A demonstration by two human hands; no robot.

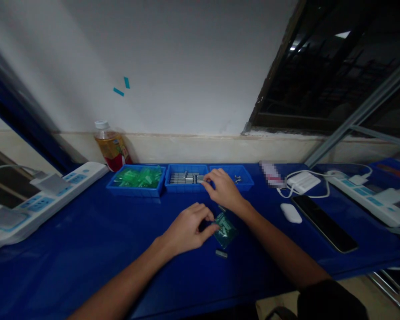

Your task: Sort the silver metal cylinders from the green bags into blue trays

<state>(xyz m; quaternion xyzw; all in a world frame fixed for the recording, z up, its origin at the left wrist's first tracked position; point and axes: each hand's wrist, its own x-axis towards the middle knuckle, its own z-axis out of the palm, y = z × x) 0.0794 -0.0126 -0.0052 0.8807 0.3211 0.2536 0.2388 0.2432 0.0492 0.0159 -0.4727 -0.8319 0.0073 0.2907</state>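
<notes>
My left hand (191, 227) is curled at the left edge of a small clear green plastic bag (225, 231), with thumb and fingertips closed on that edge. Small pieces show inside the bag, which lies on the blue table. My right hand (224, 190) reaches over the right end of the middle blue bin (186, 188), thumb and forefinger pinched on a short metal pin (199, 179). Several silvery metal pins (182, 178) lie in rows in that bin. One loose metal pin (221, 254) rests below the bag; another (222, 208) lies just above it.
A left blue bin (135, 192) holds green plastic bags. The right blue bin (248, 183) has a few small metal parts. A drink bottle (111, 144) and power strips (50, 195) stand left; a phone (324, 223), white case (291, 213) and charger (303, 182) lie right.
</notes>
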